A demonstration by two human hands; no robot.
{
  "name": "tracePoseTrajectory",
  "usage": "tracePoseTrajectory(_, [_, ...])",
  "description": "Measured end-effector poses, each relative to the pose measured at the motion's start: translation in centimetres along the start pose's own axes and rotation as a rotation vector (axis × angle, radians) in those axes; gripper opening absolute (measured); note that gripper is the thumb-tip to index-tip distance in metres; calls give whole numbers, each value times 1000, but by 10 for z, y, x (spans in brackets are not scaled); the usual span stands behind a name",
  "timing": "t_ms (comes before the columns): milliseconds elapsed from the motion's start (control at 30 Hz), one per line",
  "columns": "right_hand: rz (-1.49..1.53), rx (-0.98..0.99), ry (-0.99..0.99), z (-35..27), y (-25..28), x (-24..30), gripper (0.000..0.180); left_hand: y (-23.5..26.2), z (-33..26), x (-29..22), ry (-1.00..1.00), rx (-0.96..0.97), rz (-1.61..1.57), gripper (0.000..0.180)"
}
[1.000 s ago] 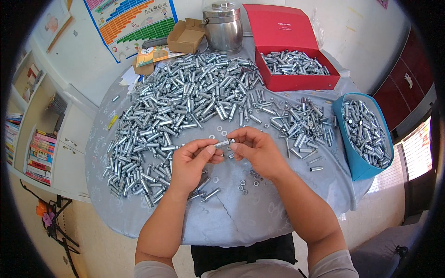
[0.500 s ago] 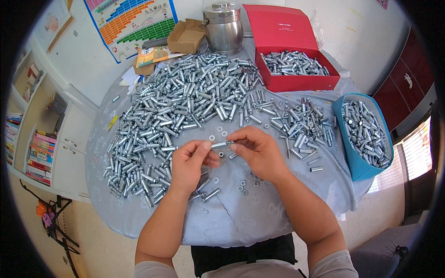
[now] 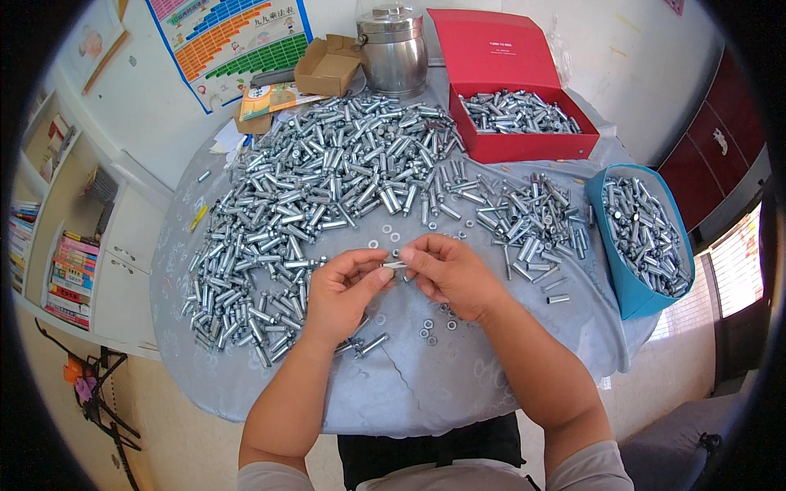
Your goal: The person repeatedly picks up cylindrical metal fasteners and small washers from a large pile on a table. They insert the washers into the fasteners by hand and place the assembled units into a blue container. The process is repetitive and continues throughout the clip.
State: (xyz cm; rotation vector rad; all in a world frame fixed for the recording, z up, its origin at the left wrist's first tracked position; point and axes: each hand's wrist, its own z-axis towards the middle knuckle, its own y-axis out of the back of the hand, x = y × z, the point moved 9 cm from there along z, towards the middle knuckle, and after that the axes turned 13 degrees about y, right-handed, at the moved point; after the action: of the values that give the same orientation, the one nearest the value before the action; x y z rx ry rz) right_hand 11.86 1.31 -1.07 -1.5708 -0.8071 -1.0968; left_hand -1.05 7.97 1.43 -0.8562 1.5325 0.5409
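Between my hands, over the near middle of the table, is a silvery expansion bolt (image 3: 395, 265), mostly covered by fingers. My left hand (image 3: 347, 295) pinches one end with thumb and forefinger. The thumb and fingertips of my right hand (image 3: 450, 277) close on the other end. Just beyond them a few flat washers (image 3: 373, 244) lie on the grey cloth. Several nuts (image 3: 431, 340) are grouped beside my right wrist. A large heap of metal expansion bolts (image 3: 327, 164) curves around the far and left sides of my hands.
A smaller pile of bolts and sleeves (image 3: 532, 221) lies at right. Behind it stands an open red box (image 3: 524, 147) full of bolts; a blue fabric bin (image 3: 647, 303) of them is at the right edge. A steel pot (image 3: 393, 57) and a cardboard carton (image 3: 327, 65) stand at the back.
My hands have drawn closer together, and the fingers cover more of the bolt. My left fingers have come up around its end; the right hand's fingers have curled in.
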Motion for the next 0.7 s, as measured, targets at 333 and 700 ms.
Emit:
tracePoseTrajectory(333, [-2,-111,98,3,17,9,22,9,2,-3,-14,-47,-6,12])
tracePoseTrajectory(700, [123,-46,36,1,6,11,35,8,2,-2,-50,-8,-22,13])
